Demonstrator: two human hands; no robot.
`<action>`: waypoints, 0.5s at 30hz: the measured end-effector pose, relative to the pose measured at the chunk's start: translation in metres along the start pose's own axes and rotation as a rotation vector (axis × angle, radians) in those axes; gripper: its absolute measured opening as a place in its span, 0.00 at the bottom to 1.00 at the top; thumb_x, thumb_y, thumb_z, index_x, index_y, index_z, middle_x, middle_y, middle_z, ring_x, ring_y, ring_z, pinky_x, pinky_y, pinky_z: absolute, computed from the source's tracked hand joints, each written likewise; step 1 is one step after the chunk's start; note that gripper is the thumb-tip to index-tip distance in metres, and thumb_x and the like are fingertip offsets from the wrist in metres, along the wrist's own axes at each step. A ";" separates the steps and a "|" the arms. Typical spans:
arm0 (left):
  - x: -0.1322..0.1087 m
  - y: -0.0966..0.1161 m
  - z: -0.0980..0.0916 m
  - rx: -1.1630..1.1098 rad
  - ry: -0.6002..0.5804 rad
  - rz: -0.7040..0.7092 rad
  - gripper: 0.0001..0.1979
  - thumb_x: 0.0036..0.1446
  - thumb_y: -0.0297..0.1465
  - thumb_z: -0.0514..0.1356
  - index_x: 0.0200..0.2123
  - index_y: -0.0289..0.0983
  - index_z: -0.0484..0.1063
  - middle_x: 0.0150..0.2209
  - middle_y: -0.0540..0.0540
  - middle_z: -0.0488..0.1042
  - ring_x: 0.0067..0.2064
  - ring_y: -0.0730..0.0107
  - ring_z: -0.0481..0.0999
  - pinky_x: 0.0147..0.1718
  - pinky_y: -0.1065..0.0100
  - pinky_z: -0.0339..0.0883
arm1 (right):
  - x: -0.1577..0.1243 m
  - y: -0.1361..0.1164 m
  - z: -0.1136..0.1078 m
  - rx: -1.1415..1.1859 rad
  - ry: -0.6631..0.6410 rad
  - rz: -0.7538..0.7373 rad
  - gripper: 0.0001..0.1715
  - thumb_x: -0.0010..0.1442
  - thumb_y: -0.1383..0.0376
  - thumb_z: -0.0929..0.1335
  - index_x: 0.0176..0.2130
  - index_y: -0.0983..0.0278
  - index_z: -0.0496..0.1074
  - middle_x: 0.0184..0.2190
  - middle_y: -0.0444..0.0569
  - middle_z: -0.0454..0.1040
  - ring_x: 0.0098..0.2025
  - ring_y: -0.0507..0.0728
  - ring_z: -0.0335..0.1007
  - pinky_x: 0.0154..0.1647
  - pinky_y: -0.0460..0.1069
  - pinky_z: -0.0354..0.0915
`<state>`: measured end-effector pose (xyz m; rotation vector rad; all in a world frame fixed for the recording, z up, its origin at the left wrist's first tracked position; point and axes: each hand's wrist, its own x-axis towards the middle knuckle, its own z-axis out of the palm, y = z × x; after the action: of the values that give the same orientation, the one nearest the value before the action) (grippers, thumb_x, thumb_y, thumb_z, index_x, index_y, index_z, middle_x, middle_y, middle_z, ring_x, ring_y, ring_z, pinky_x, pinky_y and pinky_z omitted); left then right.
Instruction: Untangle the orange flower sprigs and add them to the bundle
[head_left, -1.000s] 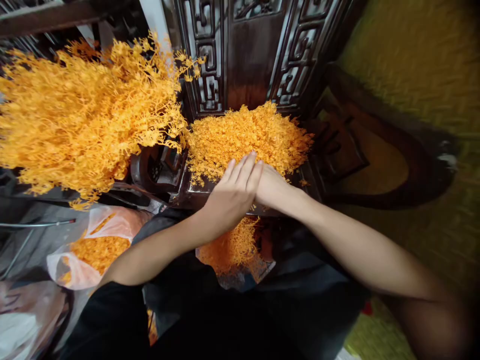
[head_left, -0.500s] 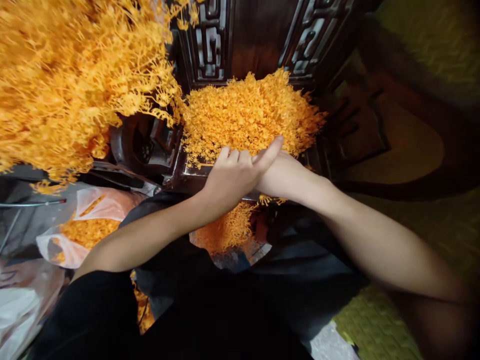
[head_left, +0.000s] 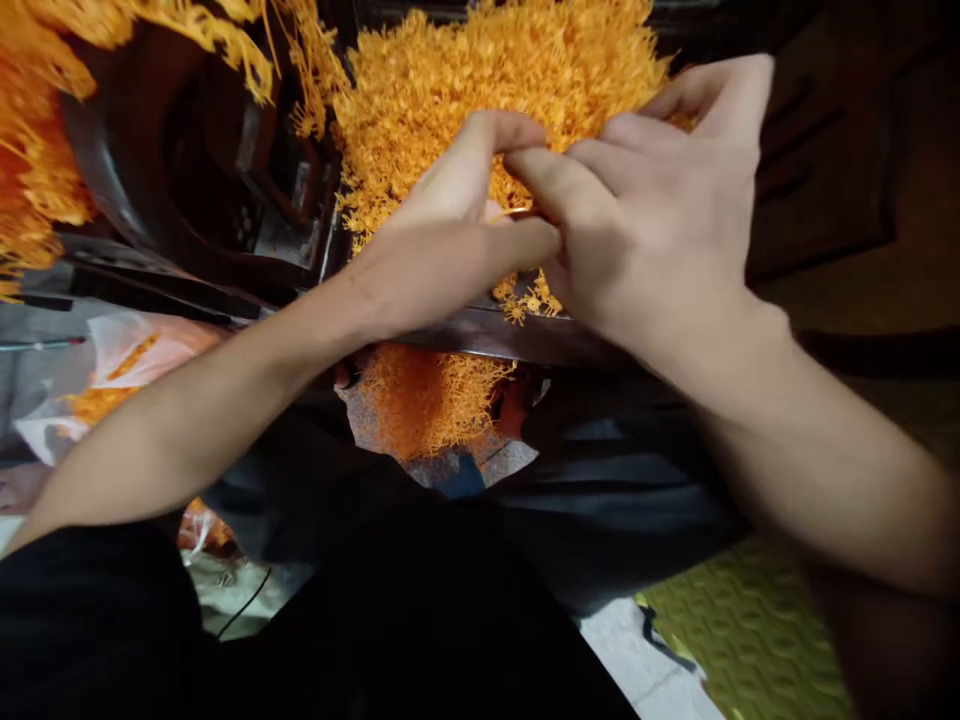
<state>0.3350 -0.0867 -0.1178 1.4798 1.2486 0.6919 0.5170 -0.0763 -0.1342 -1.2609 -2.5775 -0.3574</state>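
My left hand (head_left: pixel 442 235) and my right hand (head_left: pixel 652 215) meet over a heap of small orange plastic flower pieces (head_left: pixel 480 80). Fingers of both hands are curled, their tips touching or overlapping. A thin orange stem (head_left: pixel 516 212) shows between them, and both hands seem closed on it. Just below hang a few orange blossoms (head_left: pixel 536 297); whether they belong to that stem I cannot tell. My fingers hide most of the held piece. The heap rests on a dark carved wooden seat (head_left: pixel 487 335), close behind my hands.
A larger orange mass (head_left: pixel 37 150) fills the upper left beside a curved wooden armrest (head_left: pixel 120 170). Under the seat edge, more orange pieces (head_left: pixel 435 400) lie near the floor. A plastic bag (head_left: pixel 112 350) with orange pieces stands at left; a yellow-green textured mat (head_left: pixel 750 630) lies lower right.
Both hands have come up and closer to the view. My right hand, earlier partly behind the left, is now lifted to its right with fingers bent. The view has tipped downward.
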 end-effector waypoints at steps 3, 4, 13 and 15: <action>-0.001 0.003 -0.011 -0.448 -0.226 -0.225 0.07 0.64 0.27 0.52 0.45 0.37 0.64 0.21 0.58 0.47 0.18 0.86 0.46 0.20 0.78 0.38 | 0.006 0.000 0.007 -0.042 0.231 -0.074 0.33 0.75 0.58 0.55 0.73 0.65 0.54 0.32 0.50 0.77 0.38 0.61 0.75 0.53 0.65 0.66; -0.002 0.002 -0.016 -0.514 -0.288 -0.296 0.03 0.64 0.27 0.51 0.39 0.37 0.63 0.21 0.58 0.46 0.17 0.85 0.44 0.19 0.78 0.35 | 0.009 0.001 0.011 -0.015 0.282 -0.106 0.33 0.75 0.58 0.56 0.73 0.64 0.55 0.29 0.48 0.75 0.35 0.59 0.74 0.53 0.64 0.66; -0.011 -0.017 -0.038 -0.540 -0.509 -0.329 0.15 0.65 0.40 0.57 0.31 0.35 0.72 0.18 0.57 0.48 0.16 0.80 0.49 0.13 0.75 0.43 | 0.030 0.006 0.028 0.521 0.223 -0.212 0.26 0.70 0.45 0.62 0.53 0.55 0.77 0.25 0.40 0.74 0.30 0.52 0.72 0.62 0.69 0.61; -0.014 -0.021 -0.031 -0.565 -0.484 -0.289 0.14 0.64 0.38 0.56 0.31 0.37 0.72 0.18 0.57 0.46 0.17 0.79 0.46 0.14 0.73 0.42 | 0.030 0.005 0.029 0.593 0.126 -0.140 0.25 0.67 0.44 0.66 0.52 0.54 0.78 0.31 0.42 0.78 0.38 0.56 0.76 0.68 0.71 0.54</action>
<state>0.2959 -0.0906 -0.1254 0.8998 0.7804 0.4077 0.4996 -0.0418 -0.1512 -0.8189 -2.3989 0.2818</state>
